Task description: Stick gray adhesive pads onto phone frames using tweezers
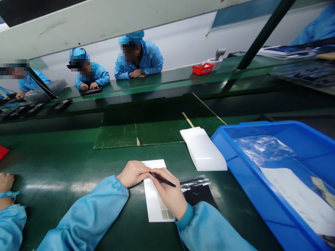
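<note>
My right fingers (167, 195) are shut tight on a thin black tool (162, 179), just above a white paper strip (154, 195) lying on the green table (57, 153) right in front of me. My left hand (133, 173) rests on the strip's top edge, but I cannot tell if it pinches. Keeping that hand still stops the strip from sliding. To my right, a blue tray (248, 195) holds a clear plastic bag (264, 150) and a white sheet (295, 198).
</note>
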Demonstrator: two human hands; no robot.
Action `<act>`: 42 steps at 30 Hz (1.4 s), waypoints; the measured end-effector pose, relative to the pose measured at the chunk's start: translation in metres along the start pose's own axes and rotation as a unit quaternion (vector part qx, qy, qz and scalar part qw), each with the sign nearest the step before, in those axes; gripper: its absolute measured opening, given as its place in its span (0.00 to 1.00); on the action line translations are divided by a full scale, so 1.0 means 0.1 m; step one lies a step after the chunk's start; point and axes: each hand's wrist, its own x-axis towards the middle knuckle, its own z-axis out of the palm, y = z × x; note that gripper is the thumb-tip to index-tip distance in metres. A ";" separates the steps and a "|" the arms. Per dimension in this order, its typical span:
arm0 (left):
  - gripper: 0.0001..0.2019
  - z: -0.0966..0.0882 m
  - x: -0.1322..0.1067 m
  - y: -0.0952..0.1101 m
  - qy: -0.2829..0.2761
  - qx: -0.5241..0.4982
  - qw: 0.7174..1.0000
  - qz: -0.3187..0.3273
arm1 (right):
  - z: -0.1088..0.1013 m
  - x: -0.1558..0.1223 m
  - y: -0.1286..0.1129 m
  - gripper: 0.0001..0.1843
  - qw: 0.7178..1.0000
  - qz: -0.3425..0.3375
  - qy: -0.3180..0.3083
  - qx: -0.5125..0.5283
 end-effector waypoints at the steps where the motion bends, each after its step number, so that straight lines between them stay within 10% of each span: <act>1: 0.19 0.00 0.00 0.00 0.000 -0.001 1.000 0.000 | 0.00 0.00 0.00 0.07 1.000 0.001 0.000 0.003; 42: 0.16 0.01 0.00 0.00 -0.006 0.000 1.000 -0.010 | -0.01 0.01 -0.05 0.09 0.999 0.007 -0.014 -0.028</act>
